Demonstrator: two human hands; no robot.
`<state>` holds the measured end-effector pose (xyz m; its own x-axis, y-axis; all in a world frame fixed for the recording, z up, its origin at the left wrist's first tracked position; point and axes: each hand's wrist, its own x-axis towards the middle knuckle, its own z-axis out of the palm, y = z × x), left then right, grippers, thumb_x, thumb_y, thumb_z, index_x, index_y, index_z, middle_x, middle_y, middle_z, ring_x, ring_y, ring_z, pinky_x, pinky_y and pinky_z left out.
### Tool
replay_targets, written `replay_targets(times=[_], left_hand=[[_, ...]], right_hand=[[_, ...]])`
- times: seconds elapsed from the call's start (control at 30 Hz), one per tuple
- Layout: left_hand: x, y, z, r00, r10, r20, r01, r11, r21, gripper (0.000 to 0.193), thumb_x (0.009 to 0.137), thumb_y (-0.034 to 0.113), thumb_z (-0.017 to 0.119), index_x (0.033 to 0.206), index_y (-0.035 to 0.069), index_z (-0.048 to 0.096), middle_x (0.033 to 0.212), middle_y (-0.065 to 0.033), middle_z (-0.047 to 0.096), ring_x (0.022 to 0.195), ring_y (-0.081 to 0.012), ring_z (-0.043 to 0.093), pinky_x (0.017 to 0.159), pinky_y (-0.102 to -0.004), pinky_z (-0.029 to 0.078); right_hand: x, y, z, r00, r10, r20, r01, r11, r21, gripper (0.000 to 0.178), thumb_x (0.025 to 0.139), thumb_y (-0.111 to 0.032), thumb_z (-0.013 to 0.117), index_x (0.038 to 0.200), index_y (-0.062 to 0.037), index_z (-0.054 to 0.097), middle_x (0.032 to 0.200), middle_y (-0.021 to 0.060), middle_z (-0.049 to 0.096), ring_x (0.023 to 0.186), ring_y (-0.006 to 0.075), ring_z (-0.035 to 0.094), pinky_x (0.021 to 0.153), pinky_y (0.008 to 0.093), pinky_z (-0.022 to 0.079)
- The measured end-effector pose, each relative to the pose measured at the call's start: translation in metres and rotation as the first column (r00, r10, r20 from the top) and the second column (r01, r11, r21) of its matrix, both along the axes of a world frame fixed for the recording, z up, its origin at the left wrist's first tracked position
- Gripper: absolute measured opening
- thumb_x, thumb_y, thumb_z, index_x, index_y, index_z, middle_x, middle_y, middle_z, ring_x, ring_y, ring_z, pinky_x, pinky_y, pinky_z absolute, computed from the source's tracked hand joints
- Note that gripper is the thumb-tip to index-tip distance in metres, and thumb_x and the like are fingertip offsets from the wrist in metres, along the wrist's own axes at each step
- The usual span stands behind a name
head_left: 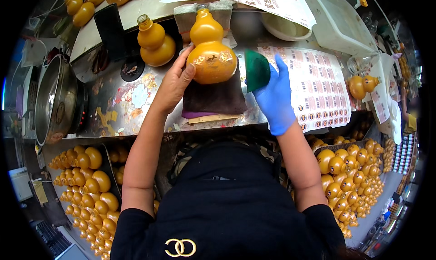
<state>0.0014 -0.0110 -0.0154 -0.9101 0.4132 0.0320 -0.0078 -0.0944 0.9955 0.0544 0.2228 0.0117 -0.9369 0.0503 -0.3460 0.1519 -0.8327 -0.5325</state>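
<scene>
An orange-yellow gourd-shaped bottle [210,55] lies tilted on a folded dark brown cloth [215,99], its neck away from me against a grey cloth pad [184,17]. My bare left hand [175,83] grips the bottle's lower bulb from the left, thumb near the dark marks on its front. Just right of the bottle, and apart from it, my right hand [276,99] in a blue glove holds a flat green scraper [256,70] with a curved edge. Its index finger points up while the other fingers are partly hidden.
Another gourd bottle [156,42] stands behind on the left. Printed label sheets [318,87] lie on the right, near a pale bowl [286,27] and a plastic tub [340,24]. A metal pan [53,101] sits at far left. Many bottles [91,183] are stacked below the table.
</scene>
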Motion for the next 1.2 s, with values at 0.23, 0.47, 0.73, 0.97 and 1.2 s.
replay_targets(times=[0.23, 0.47, 0.73, 0.97, 1.2], left_hand=[[0.008, 0.009, 0.009, 0.997, 0.023, -0.070, -0.030, 0.994, -0.104, 0.081, 0.091, 0.050, 0.056, 0.146, 0.000, 0.025, 0.144, -0.0166, 0.036, 0.134, -0.0225, 0.035, 0.110, -0.0326, 0.027], [0.007, 0.004, 0.006, 0.996, 0.013, -0.091, -0.032, 0.978, -0.208, 0.082, 0.091, 0.052, 0.055, 0.146, 0.000, 0.024, 0.144, -0.0171, 0.037, 0.134, -0.0227, 0.034, 0.110, -0.0322, 0.026], [0.006, 0.003, 0.012, 0.999, -0.015, -0.049, 0.005, 0.981, -0.195, 0.081, 0.092, 0.051, 0.054, 0.146, -0.002, 0.024, 0.145, -0.0166, 0.036, 0.135, -0.0221, 0.032, 0.111, -0.0317, 0.025], [-0.005, -0.002, 0.007, 0.994, -0.085, 0.068, 0.085, 0.996, -0.004, 0.067, 0.098, 0.038, 0.049, 0.145, -0.003, 0.025, 0.142, -0.0130, 0.039, 0.133, -0.0190, 0.034, 0.110, -0.0295, 0.024], [-0.004, -0.001, 0.011, 0.982, -0.131, 0.135, 0.118, 0.988, 0.101, 0.061, 0.098, 0.036, 0.050, 0.142, -0.002, 0.031, 0.134, -0.0086, 0.046, 0.126, -0.0157, 0.040, 0.108, -0.0280, 0.027]], right_hand=[[0.032, -0.056, -0.001, 0.878, 0.245, -0.411, 0.366, 0.207, 0.907, 0.035, 0.087, -0.014, 0.065, 0.115, -0.0028, 0.049, 0.086, 0.0156, 0.066, 0.075, 0.0278, 0.069, 0.065, 0.0332, 0.054], [0.026, -0.040, -0.007, 0.923, 0.165, -0.349, 0.307, 0.235, 0.922, 0.033, 0.087, -0.013, 0.065, 0.113, -0.0016, 0.049, 0.091, 0.0162, 0.066, 0.079, 0.0225, 0.067, 0.070, 0.0318, 0.052], [0.025, -0.029, -0.023, 0.980, 0.057, -0.191, 0.141, 0.481, 0.865, 0.032, 0.088, -0.015, 0.064, 0.113, -0.0014, 0.050, 0.099, 0.0137, 0.064, 0.089, 0.0175, 0.062, 0.077, 0.0300, 0.050], [0.033, -0.034, -0.014, 0.831, 0.057, -0.553, 0.553, 0.029, 0.833, 0.033, 0.081, -0.005, 0.068, 0.113, -0.0039, 0.058, 0.087, 0.0064, 0.063, 0.071, 0.0149, 0.059, 0.067, 0.0303, 0.049], [0.024, -0.060, -0.016, 0.643, 0.590, -0.489, 0.751, -0.357, 0.556, 0.049, 0.064, -0.007, 0.069, 0.112, -0.0138, 0.064, 0.065, -0.0002, 0.045, 0.058, 0.0191, 0.048, 0.051, 0.0331, 0.039]])
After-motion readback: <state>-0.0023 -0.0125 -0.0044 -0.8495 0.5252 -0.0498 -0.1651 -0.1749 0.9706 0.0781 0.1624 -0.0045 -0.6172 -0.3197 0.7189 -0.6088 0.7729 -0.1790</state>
